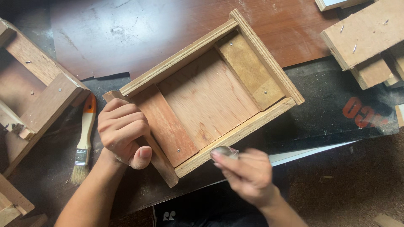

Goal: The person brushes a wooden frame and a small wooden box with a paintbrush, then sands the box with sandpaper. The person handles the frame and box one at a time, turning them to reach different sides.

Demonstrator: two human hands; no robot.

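On the dark table (328,117) our left hand (123,132) clenched the wooden tray's (206,96) end board. Our right hand (248,174) pinched something small, blurred, against its near rim. We judged a slipping grip could skew the tray.

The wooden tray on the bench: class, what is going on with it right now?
A person steadies a shallow wooden tray with the left hand, which wraps around the tray's near-left end board. The right hand presses a small greyish object, too blurred to identify, against the tray's near side rail. A paintbrush lies untouched on the dark bench, left of the tray.
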